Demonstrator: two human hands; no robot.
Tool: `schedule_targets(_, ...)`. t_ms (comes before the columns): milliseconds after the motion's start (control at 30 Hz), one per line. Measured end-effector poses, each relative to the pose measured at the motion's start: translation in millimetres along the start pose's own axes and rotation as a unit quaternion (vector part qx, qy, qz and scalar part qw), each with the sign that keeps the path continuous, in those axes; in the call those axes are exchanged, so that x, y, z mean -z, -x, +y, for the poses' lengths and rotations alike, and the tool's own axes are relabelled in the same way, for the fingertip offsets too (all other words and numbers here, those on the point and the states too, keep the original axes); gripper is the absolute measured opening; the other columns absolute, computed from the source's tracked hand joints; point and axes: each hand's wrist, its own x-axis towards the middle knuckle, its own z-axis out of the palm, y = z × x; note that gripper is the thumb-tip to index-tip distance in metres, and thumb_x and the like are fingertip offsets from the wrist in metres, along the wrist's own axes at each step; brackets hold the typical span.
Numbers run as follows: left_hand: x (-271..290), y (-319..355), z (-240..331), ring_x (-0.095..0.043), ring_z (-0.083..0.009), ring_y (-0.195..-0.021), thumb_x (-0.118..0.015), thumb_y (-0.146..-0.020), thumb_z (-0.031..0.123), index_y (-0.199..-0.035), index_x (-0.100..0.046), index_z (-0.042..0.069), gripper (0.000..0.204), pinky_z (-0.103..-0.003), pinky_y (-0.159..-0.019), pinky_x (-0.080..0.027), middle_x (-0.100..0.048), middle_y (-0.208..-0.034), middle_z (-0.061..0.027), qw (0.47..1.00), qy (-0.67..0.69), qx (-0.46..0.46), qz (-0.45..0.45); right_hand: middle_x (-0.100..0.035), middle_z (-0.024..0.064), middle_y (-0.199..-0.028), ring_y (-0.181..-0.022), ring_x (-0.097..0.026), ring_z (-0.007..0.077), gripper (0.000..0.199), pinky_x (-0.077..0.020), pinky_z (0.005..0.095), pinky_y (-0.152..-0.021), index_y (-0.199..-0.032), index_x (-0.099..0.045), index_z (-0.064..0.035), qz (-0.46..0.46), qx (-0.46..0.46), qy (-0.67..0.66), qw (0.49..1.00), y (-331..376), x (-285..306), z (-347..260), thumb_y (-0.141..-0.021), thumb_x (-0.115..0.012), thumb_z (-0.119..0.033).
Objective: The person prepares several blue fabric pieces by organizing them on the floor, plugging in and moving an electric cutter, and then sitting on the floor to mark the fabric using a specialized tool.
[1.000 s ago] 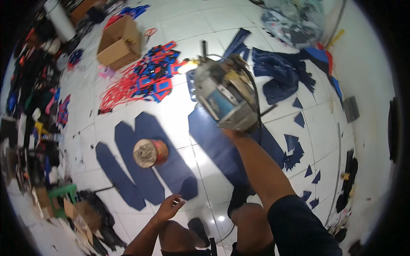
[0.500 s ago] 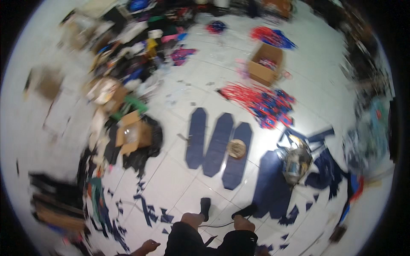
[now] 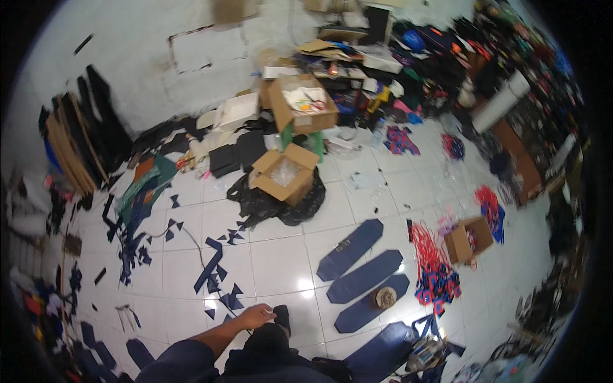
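My left hand [image 3: 258,316] reaches out over the floor beside my dark-socked foot [image 3: 281,317]. Its fingers look curled together; anything between them is too small to make out. My right hand is out of sight. Ahead to the right lie three long navy panels with clipped corners: a far panel [image 3: 350,249], a middle panel [image 3: 365,276] and a near panel [image 3: 357,315]. A round tan disc-shaped object [image 3: 385,297] rests on the near panel. Closer to me is a stack of larger navy fabric [image 3: 381,351], with a metal-bodied power tool [image 3: 426,353] at its right edge.
Navy scraps [image 3: 209,265] and a thin cable [image 3: 195,242] lie left of my hand. An open carton [image 3: 285,173] sits on black plastic ahead. Red-corded blue pieces [image 3: 437,281] lie right, near another carton [image 3: 469,240]. Piled goods line the wall.
My view has swung to the left, so the panels now appear farther right and slanted. My left hand has come forward from the lower edge, past my knee.
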Motion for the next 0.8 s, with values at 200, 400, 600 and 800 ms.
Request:
schedule_targets(200, 100.1, 51.0, -149.5, -0.065, -0.0253, -0.086, -0.067, -0.081, 0.038, -0.091, -0.065, 0.002, 0.038, -0.038, -0.076, -0.051, -0.067, -0.091, -0.0163, 0.946, 0.149, 0.140, 0.253, -0.061, 0.0088, -0.079, -0.056, -0.053, 0.0176, 0.044, -0.0443, 0.0293, -0.049, -0.114, -0.060, -0.0035, -0.030, 0.112, 0.459, 0.881, -57.2, -167.0, -93.2, -0.096, -0.047, -0.042)
schedule_targets(400, 58.6, 182.9, -293.5, -0.063, -0.0365, -0.100, -0.065, -0.077, 0.041, -0.100, -0.065, -0.003, 0.050, -0.042, -0.088, -0.049, -0.066, -0.103, -0.0235, 0.831, 0.188, 0.403, 0.335, -0.061, 0.0087, -0.076, -0.056, -0.055, 0.0180, 0.041, -0.0456, 0.0302, -0.048, -0.109, -0.060, -0.0026, -0.175, 0.117, 0.396, 0.894, -60.0, -325.4, -205.5, -0.094, -0.050, -0.039)
schedule_targets(600, -38.6, 242.7, -277.1, -0.062, -0.0366, -0.103, -0.062, -0.080, 0.046, -0.098, -0.069, -0.002, 0.052, -0.042, -0.090, -0.048, -0.066, -0.103, -0.0244, 0.816, 0.250, 0.452, 0.261, -0.061, 0.0086, -0.074, -0.056, -0.056, 0.0184, 0.038, -0.0469, 0.0311, -0.048, -0.104, -0.061, -0.0018, -0.286, 0.121, 0.506, 0.805, -71.9, -433.3, -253.9, -0.092, -0.053, -0.037)
schedule_targets(800, -37.7, 208.0, -224.3, -0.059, -0.0350, -0.109, -0.064, -0.080, 0.048, -0.104, -0.067, 0.001, 0.052, -0.040, -0.094, -0.046, -0.063, -0.111, -0.0220, 0.757, 0.333, 0.455, 0.331, -0.061, 0.0085, -0.071, -0.056, -0.058, 0.0189, 0.036, -0.0482, 0.0320, -0.048, -0.098, -0.062, -0.0010, -0.337, 0.128, 0.587, 0.725, -116.7, -523.8, -318.1, -0.091, -0.055, -0.035)
